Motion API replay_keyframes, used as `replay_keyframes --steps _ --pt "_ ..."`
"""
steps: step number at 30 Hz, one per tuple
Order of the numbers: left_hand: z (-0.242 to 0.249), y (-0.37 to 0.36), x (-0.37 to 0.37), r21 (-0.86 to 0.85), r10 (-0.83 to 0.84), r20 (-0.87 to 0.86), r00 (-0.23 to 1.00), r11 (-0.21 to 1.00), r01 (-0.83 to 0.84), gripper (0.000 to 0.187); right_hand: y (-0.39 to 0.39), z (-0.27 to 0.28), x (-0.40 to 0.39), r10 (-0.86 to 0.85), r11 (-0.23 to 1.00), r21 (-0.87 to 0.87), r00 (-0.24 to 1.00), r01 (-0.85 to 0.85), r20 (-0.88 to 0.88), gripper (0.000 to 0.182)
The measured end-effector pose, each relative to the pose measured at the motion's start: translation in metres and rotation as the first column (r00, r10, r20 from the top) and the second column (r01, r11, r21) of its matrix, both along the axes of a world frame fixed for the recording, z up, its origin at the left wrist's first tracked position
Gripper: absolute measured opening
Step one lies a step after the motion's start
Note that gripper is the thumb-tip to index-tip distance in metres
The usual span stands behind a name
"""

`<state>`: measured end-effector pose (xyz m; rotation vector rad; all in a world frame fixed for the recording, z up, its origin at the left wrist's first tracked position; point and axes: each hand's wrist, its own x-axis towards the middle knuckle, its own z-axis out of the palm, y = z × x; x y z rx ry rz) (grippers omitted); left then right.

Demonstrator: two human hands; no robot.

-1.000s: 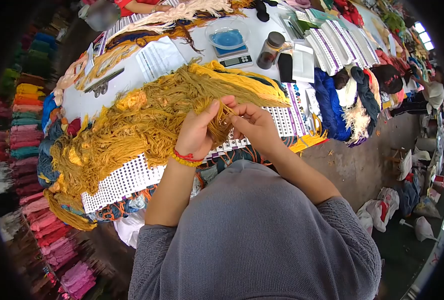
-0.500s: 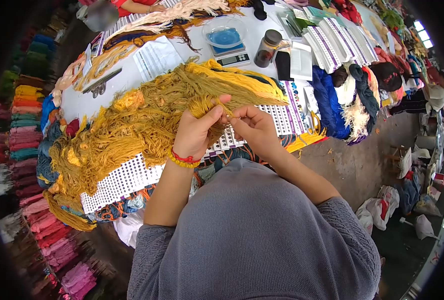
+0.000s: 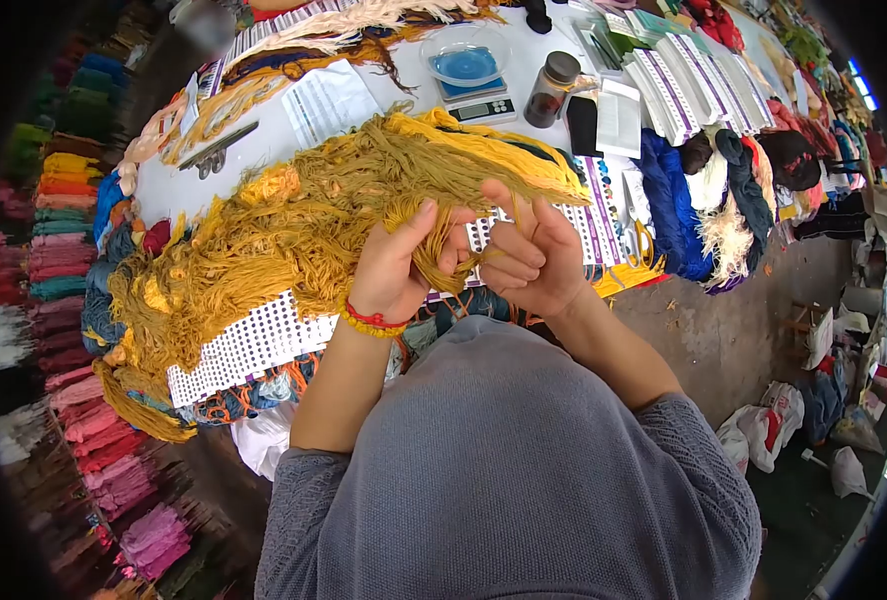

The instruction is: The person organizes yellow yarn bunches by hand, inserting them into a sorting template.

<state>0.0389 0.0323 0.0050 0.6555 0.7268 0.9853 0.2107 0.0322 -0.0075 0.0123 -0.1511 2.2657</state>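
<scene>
A small hank of mustard-yellow yarn (image 3: 426, 250) hangs looped over the fingers of my left hand (image 3: 392, 262), whose thumb points up. My right hand (image 3: 539, 255) is close by on the right, with its index finger raised and the other fingers curled. A strand of the same yarn runs across to these right fingers. Below and beyond both hands spreads a large heap of olive and mustard yarn (image 3: 264, 240). It lies over white cards with rows of dark holes (image 3: 249, 345).
Behind the heap stand a digital scale with a clear bowl (image 3: 474, 108), a dark-lidded jar (image 3: 552, 90) and a black phone (image 3: 583, 125). Yellow-handled scissors (image 3: 644, 243) and blue yarn hanks (image 3: 672, 205) lie right. Metal scissors (image 3: 214, 157) rest left beside a printed sheet (image 3: 329, 103).
My hands have moved slightly apart from a close pinch. The right index finger has risen, and the yarn loop now hangs lower and more open between the hands.
</scene>
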Motion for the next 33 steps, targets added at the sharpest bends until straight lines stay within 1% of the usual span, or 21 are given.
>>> replay_keyframes --steps 1,2,3,4,5,6,8,9,10,12,15,18,22,24,25,27,31,33 --pt "0.001 -0.001 0.0 -0.024 0.015 0.045 0.999 1.0 -0.014 0.036 0.0 0.001 -0.001 -0.019 1.0 0.024 0.998 0.018 0.061 0.033" --pt "0.002 -0.003 0.001 -0.048 0.031 0.089 0.996 0.998 -0.027 0.04 0.001 -0.001 -0.003 -0.019 1.0 0.024 0.998 0.018 0.06 0.033" --pt "0.004 -0.004 0.0 -0.047 0.032 0.088 0.996 0.999 -0.028 0.04 0.001 -0.005 -0.004 -0.089 0.989 0.138 0.936 0.044 0.341 0.028" --pt "0.006 -0.006 0.0 -0.073 0.043 0.067 0.997 0.997 -0.038 0.042 0.001 -0.004 -0.007 -0.183 0.966 0.255 0.791 0.036 0.584 0.024" --pt "0.009 -0.007 0.0 -0.099 0.053 0.046 0.998 0.994 -0.049 0.043 -0.005 0.003 -0.012 -0.235 0.97 0.204 0.748 0.136 0.62 0.016" --pt "0.011 -0.008 -0.001 -0.125 0.062 0.024 0.998 0.99 -0.059 0.045 -0.008 0.009 -0.017 -0.238 0.969 0.207 0.749 0.136 0.619 0.016" --pt "0.011 -0.009 -0.003 -0.112 0.05 -0.003 0.999 0.992 -0.05 0.046 -0.012 0.015 -0.026 -0.36 0.926 0.366 0.523 0.096 0.773 0.014" --pt "0.01 -0.01 -0.003 -0.103 0.039 -0.029 0.999 0.994 -0.042 0.046 -0.013 0.016 -0.032 -0.366 0.926 0.364 0.488 0.104 0.792 0.017" --pt "0.009 -0.01 -0.003 -0.102 0.034 -0.029 0.999 0.994 -0.037 0.046 -0.013 0.013 -0.033 -0.369 0.925 0.365 0.486 0.108 0.792 0.017" --pt "0.005 -0.008 -0.003 -0.02 0.007 -0.071 0.997 1.0 -0.008 0.046 -0.011 0.005 -0.033 -0.451 0.869 0.492 0.326 -0.05 0.831 0.015" --pt "0.005 -0.007 -0.003 0.001 0.011 -0.093 0.996 1.0 -0.011 0.045 -0.01 0.007 -0.036 -0.439 0.883 0.468 0.345 -0.001 0.829 0.013" --pt "0.006 -0.008 -0.004 0.016 0.013 -0.105 0.994 1.0 -0.011 0.044 -0.01 0.003 -0.04 -0.457 0.877 0.481 0.315 0.001 0.832 0.011" --pt "0.009 -0.007 -0.006 0.028 0.012 -0.094 0.996 1.0 -0.01 0.043 -0.009 -0.003 -0.042 -0.439 0.884 0.468 0.327 -0.011 0.837 0.01" --pt "0.012 -0.007 -0.009 -0.037 -0.003 -0.006 1.0 0.999 0.002 0.043 -0.009 0.001 -0.044 -0.436 0.892 0.45 0.36 0.049 0.825 0.008" --pt "0.011 -0.007 -0.011 -0.038 -0.002 -0.005 1.0 0.999 0.002 0.043 -0.009 0.002 -0.044 -0.435 0.892 0.45 0.36 0.048 0.825 0.008" --pt "0.008 -0.006 -0.013 -0.064 0.03 0.007 1.0 0.998 -0.029 0.042 -0.009 0.004 -0.045 -0.429 0.897 0.429 0.455 0.11 0.78 0.006" --pt "0.009 -0.006 -0.014 -0.081 0.044 -0.02 0.999 0.996 -0.045 0.041 -0.01 0.001 -0.042 -0.412 0.905 0.417 0.423 0.087 0.807 0.004" --pt "0.008 -0.006 -0.013 -0.032 0.116 -0.029 0.993 0.993 -0.117 0.032 -0.011 0.008 -0.042 -0.406 0.913 0.376 0.445 0.158 0.799 0.003"
